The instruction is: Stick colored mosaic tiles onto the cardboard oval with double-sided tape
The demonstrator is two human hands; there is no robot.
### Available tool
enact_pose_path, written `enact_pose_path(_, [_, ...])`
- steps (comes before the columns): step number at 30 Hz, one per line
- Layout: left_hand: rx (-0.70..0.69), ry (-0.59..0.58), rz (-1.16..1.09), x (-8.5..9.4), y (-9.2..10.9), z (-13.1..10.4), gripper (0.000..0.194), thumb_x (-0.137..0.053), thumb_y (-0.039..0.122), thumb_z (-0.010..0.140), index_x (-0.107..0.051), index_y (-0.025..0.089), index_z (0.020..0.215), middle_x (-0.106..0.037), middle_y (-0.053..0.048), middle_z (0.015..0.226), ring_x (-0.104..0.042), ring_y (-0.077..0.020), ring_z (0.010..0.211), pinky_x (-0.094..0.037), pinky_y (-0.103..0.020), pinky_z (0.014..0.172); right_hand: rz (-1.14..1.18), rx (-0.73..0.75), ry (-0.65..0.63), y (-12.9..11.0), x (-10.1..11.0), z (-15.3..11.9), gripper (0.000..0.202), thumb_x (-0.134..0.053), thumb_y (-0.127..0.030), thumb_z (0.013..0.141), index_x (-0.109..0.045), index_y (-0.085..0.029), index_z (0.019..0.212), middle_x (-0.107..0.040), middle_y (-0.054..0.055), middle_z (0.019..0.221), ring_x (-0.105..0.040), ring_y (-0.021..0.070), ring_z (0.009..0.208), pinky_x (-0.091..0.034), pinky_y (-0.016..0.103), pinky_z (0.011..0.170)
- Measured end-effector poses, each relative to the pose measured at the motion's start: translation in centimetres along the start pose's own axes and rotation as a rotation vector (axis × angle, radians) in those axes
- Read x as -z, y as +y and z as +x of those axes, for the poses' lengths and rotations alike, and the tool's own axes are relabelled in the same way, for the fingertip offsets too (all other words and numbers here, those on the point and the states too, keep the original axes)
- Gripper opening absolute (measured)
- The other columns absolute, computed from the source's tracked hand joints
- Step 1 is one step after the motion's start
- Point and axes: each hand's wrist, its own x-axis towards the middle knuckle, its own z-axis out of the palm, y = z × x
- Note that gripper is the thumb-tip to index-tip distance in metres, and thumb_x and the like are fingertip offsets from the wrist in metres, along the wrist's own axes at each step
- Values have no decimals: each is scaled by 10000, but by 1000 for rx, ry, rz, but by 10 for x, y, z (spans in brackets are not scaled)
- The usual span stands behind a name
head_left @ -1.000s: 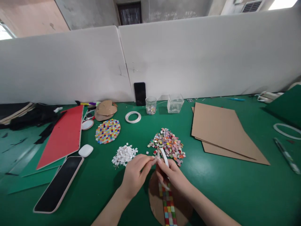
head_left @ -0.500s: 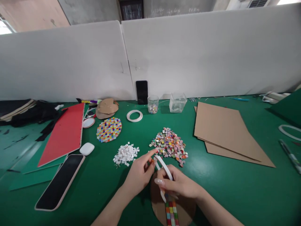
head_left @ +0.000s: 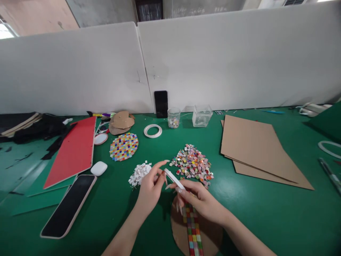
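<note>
A narrow white tape strip (head_left: 174,179) stretches between my hands, slanting down to the right. My left hand (head_left: 150,186) pinches its upper end between thumb and fingers, the index finger pointing right. The other end is closed in the fingers of my right hand (head_left: 204,202). Beneath the right hand lies a round cardboard disc (head_left: 210,231), partly covered by that hand and forearm. Rows of coloured mosaic tiles (head_left: 194,234) run down its middle. A pile of mixed coloured tiles (head_left: 191,163) lies just beyond my hands, and white tiles (head_left: 138,174) lie partly behind my left hand.
A finished-looking mosaic disc (head_left: 124,147), white tape roll (head_left: 152,131), cup (head_left: 174,118) and clear box (head_left: 201,116) stand farther back. Cardboard sheets (head_left: 250,142) lie right. A phone (head_left: 69,206), white case (head_left: 98,168) and red board (head_left: 73,153) lie left.
The white strip, looped upward before, now lies straighter between my hands. My left hand has moved slightly left and down; my right hand has shifted slightly up, uncovering more tiles on the disc.
</note>
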Motion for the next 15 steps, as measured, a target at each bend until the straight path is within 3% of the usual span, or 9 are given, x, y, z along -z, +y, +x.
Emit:
enact_pose_path(3, [-23, -57, -5, 5, 5, 0, 423, -424, 344, 873, -426, 241, 1283, -466, 24, 682, -361, -82, 477, -303, -198, 444, -46, 14, 61, 4, -2, 2, 362, -419, -401, 904, -572, -192, 1155, -547, -19, 625, -555, 130, 618, -446, 255, 610])
enact_pose_path(7, [-9, -177, -56, 7, 10, -2, 415, -426, 345, 878, -454, 262, 1284, -460, 15, 678, -372, -94, 528, -308, -204, 469, -167, 72, 84, 3, 0, 5, 331, -416, -376, 908, -597, -195, 1117, -605, 1, 686, -558, 138, 640, -437, 255, 622])
enact_pose_path(12, [6, -304, -162, 11, 11, -8, 374, -422, 316, 883, -507, 268, 1244, -447, 11, 665, -408, -101, 561, -345, -218, 518, -292, 99, 205, 6, 2, 8, 304, -437, -373, 897, -640, -157, 830, -603, 10, 687, -524, 136, 643, -406, 236, 596])
enact_pose_path(15, [-45, -325, -169, 14, 12, -10, 320, -429, 319, 880, -595, 246, 1144, -475, -1, 688, -414, -88, 538, -348, -216, 501, -271, 88, 295, 11, 3, 9, 300, -461, -386, 882, -615, -153, 770, -601, 9, 660, -538, 134, 625, -414, 234, 586])
